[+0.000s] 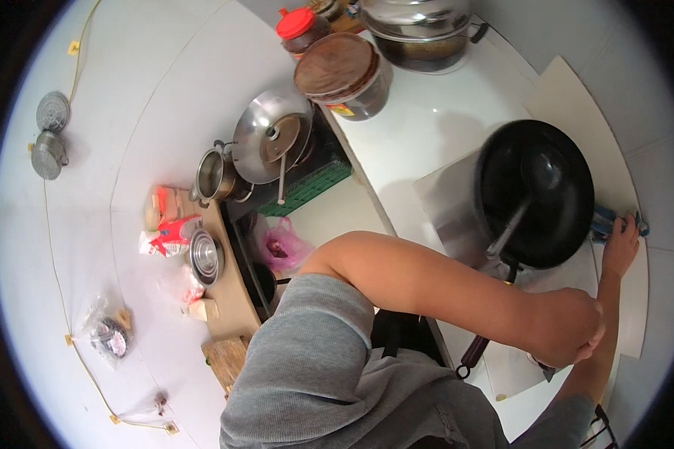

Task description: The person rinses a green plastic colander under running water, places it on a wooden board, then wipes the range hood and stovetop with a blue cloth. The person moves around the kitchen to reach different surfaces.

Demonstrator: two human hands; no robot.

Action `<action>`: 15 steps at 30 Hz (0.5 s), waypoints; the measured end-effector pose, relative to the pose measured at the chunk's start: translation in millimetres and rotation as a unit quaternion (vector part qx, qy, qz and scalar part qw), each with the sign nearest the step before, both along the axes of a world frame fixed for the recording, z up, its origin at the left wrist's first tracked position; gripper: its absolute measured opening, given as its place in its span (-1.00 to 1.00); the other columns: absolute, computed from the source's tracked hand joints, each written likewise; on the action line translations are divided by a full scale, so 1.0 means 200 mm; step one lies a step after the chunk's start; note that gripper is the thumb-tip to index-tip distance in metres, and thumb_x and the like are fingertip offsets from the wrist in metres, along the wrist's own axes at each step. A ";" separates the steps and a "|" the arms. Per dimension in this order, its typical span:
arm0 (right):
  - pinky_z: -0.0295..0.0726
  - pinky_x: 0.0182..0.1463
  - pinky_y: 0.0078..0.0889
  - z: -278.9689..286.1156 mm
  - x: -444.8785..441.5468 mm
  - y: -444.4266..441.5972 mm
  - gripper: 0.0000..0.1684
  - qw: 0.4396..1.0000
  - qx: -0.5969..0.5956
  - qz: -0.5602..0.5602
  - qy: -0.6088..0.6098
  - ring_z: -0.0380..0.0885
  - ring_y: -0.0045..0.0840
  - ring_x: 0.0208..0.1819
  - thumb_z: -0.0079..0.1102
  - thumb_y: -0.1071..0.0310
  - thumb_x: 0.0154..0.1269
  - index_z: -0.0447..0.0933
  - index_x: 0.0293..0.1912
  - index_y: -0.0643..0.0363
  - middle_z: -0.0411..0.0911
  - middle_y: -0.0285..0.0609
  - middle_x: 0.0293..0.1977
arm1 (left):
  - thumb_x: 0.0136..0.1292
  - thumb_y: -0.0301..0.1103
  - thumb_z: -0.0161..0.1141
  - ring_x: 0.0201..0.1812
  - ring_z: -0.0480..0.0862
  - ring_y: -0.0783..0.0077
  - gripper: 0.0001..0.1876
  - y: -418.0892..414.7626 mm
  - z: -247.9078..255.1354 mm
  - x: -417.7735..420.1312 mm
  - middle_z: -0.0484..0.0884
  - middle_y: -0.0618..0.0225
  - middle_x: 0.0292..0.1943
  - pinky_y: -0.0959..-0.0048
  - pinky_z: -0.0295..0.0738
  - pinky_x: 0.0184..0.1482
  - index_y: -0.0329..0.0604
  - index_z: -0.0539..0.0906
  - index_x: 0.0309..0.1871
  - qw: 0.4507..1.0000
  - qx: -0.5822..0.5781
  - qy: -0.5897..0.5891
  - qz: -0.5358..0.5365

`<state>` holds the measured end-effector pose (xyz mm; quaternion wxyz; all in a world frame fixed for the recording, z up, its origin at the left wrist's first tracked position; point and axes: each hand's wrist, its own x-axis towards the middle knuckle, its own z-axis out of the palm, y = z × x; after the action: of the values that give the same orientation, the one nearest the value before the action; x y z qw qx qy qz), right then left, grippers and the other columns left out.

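Note:
My right hand (620, 244) grips a blue cloth (604, 221) against a white panel (632, 314) at the right wall. My left arm reaches across the counter, and my left hand (567, 328) is curled beside my right forearm; its inner side is hidden. A small dark object (548, 373) pokes out beneath it, too covered to identify. Left of the cloth sits a black wok (567, 236) with a ladle (517, 224) lying in it. My left forearm crosses over the wok's long handle (474, 353), which ends in a ring. Under the wok is a grey metallic surface (455, 213).
A lidded steel pot (427, 50), a brown-lidded plastic tub (365, 95) and a red-lidded jar (297, 36) stand along the white counter (421, 134). Further left are a steel wok (253, 129), a green rack (309, 188), a pink plastic bag (283, 244) and stacked metal bowls (205, 255).

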<state>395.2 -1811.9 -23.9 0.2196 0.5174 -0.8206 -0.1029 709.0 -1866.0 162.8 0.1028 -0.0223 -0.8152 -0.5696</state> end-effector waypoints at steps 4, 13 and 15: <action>0.49 0.03 -0.18 0.03 -0.25 0.48 -0.58 0.997 -0.040 -0.056 0.024 0.44 -0.21 0.07 0.09 0.49 0.12 0.47 0.02 -0.02 0.40 -0.09 0.10 | 0.16 -0.36 0.13 -0.15 0.58 0.08 -0.88 0.12 -0.03 -0.09 0.58 0.11 -0.32 0.20 0.47 -0.11 -0.22 0.58 -0.39 0.995 -0.018 0.094 -0.029; 0.54 -0.02 -0.17 0.21 -0.22 0.91 -0.48 0.903 -0.310 -0.292 -0.056 0.45 -0.12 -0.02 0.15 0.58 -0.08 0.43 -0.06 -0.05 0.32 -0.08 0.00 | 0.26 -0.40 0.12 -0.12 0.59 0.16 -0.88 0.16 0.04 -0.21 0.59 0.19 -0.18 0.32 0.48 -0.07 -0.23 0.56 -0.21 0.988 0.048 -0.085 -0.118; 0.53 -0.02 -0.19 0.19 -0.26 0.98 -0.45 0.840 -0.381 -0.377 -0.083 0.45 -0.10 -0.03 0.14 0.59 -0.11 0.41 -0.04 -0.06 0.29 -0.04 -0.01 | 0.29 -0.38 0.13 -0.10 0.60 0.23 -0.87 0.18 0.03 -0.24 0.60 0.22 -0.14 0.39 0.49 -0.07 -0.21 0.56 -0.17 0.986 0.056 -0.114 -0.113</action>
<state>343.1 -1615.6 14.6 0.2749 0.0507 -0.9420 0.1859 660.1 -1829.4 168.6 -0.0543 -0.0435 -0.7805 -0.6213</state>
